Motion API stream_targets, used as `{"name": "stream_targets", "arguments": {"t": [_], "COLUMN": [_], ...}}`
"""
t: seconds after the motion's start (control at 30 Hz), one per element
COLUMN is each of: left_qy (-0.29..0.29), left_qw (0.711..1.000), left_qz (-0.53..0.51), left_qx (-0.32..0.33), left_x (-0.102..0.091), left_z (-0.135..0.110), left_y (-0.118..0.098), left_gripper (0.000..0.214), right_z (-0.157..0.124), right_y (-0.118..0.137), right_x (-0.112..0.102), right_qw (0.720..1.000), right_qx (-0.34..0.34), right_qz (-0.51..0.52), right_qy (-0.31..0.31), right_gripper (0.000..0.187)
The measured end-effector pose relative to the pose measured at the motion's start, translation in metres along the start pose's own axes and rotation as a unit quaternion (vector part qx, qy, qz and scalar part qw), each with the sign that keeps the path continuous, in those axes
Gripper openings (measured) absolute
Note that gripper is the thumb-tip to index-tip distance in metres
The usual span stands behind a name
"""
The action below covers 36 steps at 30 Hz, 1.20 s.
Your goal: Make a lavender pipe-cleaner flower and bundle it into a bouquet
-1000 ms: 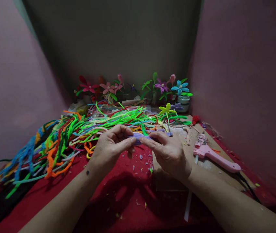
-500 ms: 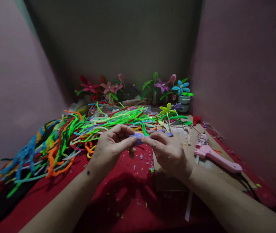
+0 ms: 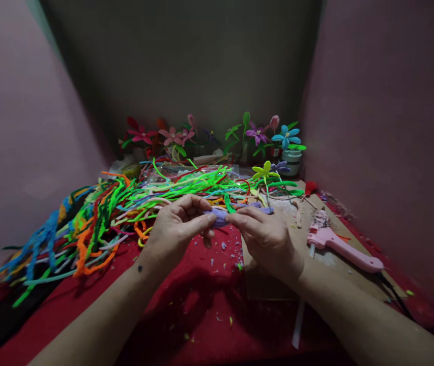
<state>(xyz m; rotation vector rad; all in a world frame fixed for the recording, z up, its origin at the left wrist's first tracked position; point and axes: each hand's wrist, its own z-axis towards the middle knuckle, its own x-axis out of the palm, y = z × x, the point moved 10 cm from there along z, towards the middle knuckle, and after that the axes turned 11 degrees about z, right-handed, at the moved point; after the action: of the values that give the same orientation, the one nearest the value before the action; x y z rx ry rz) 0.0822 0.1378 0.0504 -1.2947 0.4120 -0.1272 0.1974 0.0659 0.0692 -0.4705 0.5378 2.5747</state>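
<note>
Between my two hands is a short purple pipe-cleaner petal (image 3: pixel 220 217), held above the red cloth. My left hand (image 3: pixel 180 221) pinches its left end between thumb and fingers. At the other end, the fingers of my right hand (image 3: pixel 266 235) are closed on the same petal, and its right tip is hidden behind them. Another purple piece (image 3: pixel 266 210) shows just beyond my right knuckles. A green pipe-cleaner leaf (image 3: pixel 229 204) lies right behind the petal.
A heap of coloured pipe cleaners (image 3: pixel 201 183) spreads behind and to the left. On a brown board (image 3: pixel 270 284) at right rests a pink glue gun (image 3: pixel 344 249) with its cord. Finished flowers, including a blue one (image 3: pixel 286 136), stand along the back. Fluff scraps dot the red cloth (image 3: pixel 201 325).
My right fingers have slid slightly to the right along the petal, showing more of it. My left hand keeps its pinch. The view has shifted a little.
</note>
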Motion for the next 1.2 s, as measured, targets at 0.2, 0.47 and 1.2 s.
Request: {"name": "stream_targets", "arguments": {"t": [0.2,0.47,1.2], "left_qy": [-0.010,-0.076,-0.069], "left_qw": [1.000,0.997,0.997], "left_qz": [0.004,0.013,0.003], "left_qx": [0.023,-0.015,0.039], "left_x": [-0.004,-0.021,-0.008], "left_z": [0.000,0.006,0.002], "left_y": [-0.008,0.003,-0.002], "left_gripper": [0.021,0.022,0.009], "right_z": [0.000,-0.013,-0.030], "right_y": [-0.024,-0.062,-0.016], "right_x": [-0.010,0.014,0.067], "right_qw": [0.980,0.801,0.469], "right_qx": [0.117,0.368,0.414], "right_qz": [0.142,0.460,0.771], "right_qy": [-0.080,-0.109,0.117], "right_gripper": [0.019,0.062,0.045]}}
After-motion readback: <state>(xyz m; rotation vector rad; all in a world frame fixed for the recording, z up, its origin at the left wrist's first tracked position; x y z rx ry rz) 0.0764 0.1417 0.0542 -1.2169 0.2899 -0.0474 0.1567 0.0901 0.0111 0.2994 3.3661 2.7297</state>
